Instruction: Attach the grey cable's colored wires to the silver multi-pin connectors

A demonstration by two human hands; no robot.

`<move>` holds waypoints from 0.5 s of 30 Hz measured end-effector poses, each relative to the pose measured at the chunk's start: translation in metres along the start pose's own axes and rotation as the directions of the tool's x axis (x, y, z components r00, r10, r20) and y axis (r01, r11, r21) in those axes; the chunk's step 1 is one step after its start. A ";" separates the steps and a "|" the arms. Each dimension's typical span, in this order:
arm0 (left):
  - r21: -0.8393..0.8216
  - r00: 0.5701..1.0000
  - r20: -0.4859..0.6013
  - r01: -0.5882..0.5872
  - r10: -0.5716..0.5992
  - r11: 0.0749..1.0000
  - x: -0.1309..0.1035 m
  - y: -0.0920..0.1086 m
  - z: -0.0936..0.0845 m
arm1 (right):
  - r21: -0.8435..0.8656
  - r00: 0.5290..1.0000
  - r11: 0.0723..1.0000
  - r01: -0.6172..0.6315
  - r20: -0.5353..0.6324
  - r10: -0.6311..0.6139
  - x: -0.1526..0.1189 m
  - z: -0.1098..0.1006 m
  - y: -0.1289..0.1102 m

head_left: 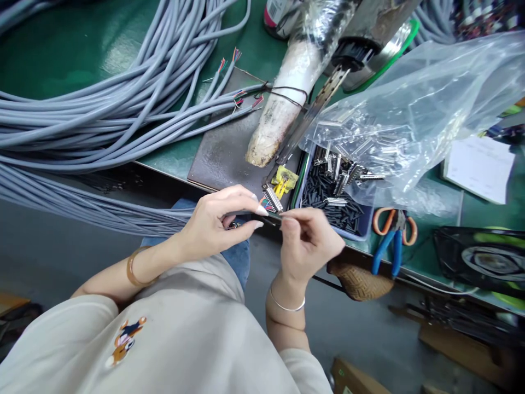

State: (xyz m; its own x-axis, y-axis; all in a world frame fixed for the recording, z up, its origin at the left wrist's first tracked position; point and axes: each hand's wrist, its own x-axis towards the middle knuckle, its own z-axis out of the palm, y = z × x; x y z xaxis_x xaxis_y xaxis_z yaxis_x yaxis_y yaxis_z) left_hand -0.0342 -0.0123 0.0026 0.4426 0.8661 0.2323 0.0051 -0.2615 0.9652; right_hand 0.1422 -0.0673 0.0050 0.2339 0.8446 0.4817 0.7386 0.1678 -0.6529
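Note:
Thumb and forefinger of my left hand (223,219) come close together in a loose pinch at the table's front edge; what lies between them is too small to make out. Opposite, my right hand (309,241) is curled, thumb against forefinger, its tips almost meeting the left ones. Whatever it pinches is hidden. Just beyond the fingertips a metal multi-pin connector (273,198) sits at the lower end of a slim metal holder (307,117). Coloured wires (265,202) show beside the connector. A yellow clip-like piece (283,183) lies right behind it.
Bundles of grey cable (123,117) cover the left side. A bin (365,232) of black sleeves and metal connectors stands right, partly under a clear plastic bag (430,109). Cutting pliers (394,238) lie at the edge, near a paper pad (479,167). A white-wrapped tube (283,104) slants overhead.

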 end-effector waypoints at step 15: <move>-0.234 0.956 -0.017 0.280 -0.292 0.931 0.009 0.005 0.005 | 0.072 0.966 0.985 -0.156 0.217 0.137 0.004 0.001 0.003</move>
State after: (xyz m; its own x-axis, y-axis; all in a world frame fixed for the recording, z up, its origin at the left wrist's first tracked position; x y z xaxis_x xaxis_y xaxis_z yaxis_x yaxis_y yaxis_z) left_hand -0.0263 -0.0079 0.0086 0.4069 0.9116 -0.0578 -0.0812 0.0991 0.9918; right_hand 0.1450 -0.0628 0.0045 0.1903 0.9496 0.2491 0.6457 0.0700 -0.7604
